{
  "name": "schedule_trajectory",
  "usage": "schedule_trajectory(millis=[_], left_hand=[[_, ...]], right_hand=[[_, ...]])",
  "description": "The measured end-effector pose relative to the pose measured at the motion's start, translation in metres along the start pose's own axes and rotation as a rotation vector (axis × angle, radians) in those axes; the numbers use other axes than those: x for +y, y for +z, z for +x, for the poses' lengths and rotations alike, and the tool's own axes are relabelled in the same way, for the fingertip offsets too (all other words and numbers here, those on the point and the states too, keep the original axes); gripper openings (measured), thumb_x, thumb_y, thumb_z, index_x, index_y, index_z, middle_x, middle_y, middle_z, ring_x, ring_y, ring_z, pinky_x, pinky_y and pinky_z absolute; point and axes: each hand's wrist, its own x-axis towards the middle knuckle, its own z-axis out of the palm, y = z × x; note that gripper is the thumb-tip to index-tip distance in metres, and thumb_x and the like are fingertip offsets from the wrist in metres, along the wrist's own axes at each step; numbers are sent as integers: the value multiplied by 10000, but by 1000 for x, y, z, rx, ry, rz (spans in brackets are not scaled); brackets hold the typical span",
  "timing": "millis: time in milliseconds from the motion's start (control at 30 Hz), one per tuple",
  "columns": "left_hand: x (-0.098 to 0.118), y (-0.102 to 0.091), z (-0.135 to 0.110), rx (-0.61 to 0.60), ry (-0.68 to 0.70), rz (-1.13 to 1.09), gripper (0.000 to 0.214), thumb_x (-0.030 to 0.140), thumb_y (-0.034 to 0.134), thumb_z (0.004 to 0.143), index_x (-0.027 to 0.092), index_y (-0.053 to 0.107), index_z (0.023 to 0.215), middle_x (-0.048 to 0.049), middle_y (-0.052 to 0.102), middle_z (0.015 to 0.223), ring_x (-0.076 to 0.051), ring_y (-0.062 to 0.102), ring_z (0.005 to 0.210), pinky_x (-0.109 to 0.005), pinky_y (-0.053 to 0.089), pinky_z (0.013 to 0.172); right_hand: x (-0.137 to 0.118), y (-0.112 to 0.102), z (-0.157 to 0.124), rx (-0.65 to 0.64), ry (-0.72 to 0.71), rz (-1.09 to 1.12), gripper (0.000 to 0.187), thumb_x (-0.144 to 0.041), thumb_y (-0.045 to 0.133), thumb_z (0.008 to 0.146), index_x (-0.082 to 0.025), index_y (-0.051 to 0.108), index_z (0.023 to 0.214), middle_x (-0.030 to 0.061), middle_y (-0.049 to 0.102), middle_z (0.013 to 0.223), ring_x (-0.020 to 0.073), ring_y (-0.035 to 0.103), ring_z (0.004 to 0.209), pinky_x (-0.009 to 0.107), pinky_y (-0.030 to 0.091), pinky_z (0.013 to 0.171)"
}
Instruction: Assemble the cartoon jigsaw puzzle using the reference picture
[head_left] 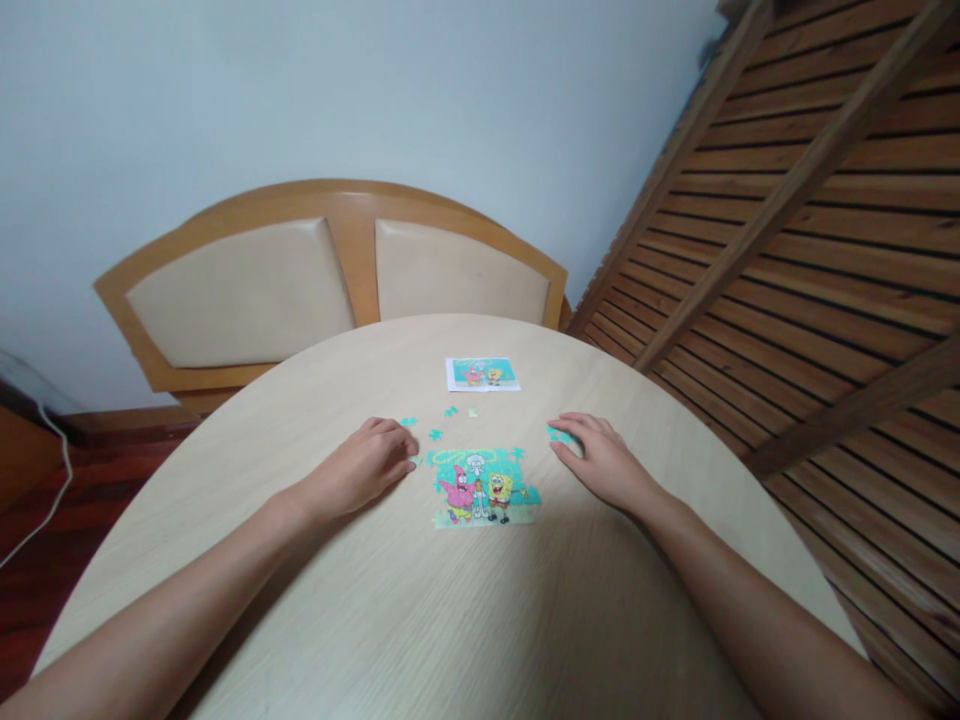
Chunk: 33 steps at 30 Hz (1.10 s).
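Note:
A partly joined jigsaw puzzle (480, 490) with cartoon figures on a turquoise ground lies flat on the table. Its top and right edges are uneven. To the left of it rests my left hand (375, 465), fingers loosely curled and the thumb apart, beside a small pale piece (418, 462). My right hand (596, 460) is on the other side, thumb and fingers spread around several turquoise puzzle pieces (559, 434); whether it touches them I cannot tell. Beyond the puzzle lie loose turquoise pieces (436, 435) and a pale yellowish piece (472, 412).
A picture sheet (484, 374) showing the same cartoon lies farther back on the round wooden table (337, 600). Behind the table stands a padded bench back (352, 250) against the wall. A slatted wooden panel (810, 230) rises on the right. A white cable (64, 470) hangs at left.

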Motion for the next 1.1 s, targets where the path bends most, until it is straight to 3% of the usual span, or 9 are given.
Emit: schedule_trajectory(millis=[533, 833, 967, 1100], left_hand=[[11, 3, -1, 0, -97, -154, 115, 262, 530, 889, 187, 612, 917, -46, 673, 900, -213, 604, 895, -330, 471, 809], [13, 5, 1, 25, -26, -226, 235, 325, 505, 975, 193, 695, 929, -60, 726, 969, -201, 640, 928, -344, 477, 904], [23, 6, 1, 31, -23, -366, 283, 352, 486, 998, 193, 719, 986, -56, 738, 1009, -188, 660, 912, -315, 506, 866], [35, 8, 2, 56, 17, -350, 295, 297, 459, 1003, 208, 723, 1100, -64, 730, 1060, -197, 643, 980, -352, 487, 941]], right_hand=[[1, -3, 3, 6, -85, 119, 279, -337, 574, 935, -199, 735, 1116, 112, 682, 1118, 266, 614, 1061, 451, 472, 994], [2, -2, 3, 12, -87, 113, 278, -323, 560, 934, -200, 728, 1119, 108, 676, 1113, 259, 610, 1053, 436, 467, 987], [-8, -6, 2, 62, -77, 43, 268, -321, 581, 916, -216, 730, 1114, 105, 680, 1139, 277, 600, 1072, 457, 454, 970], [-30, -12, -1, 114, -130, -8, 239, -313, 594, 916, -237, 730, 1096, 101, 692, 1149, 294, 590, 1105, 474, 434, 948]])
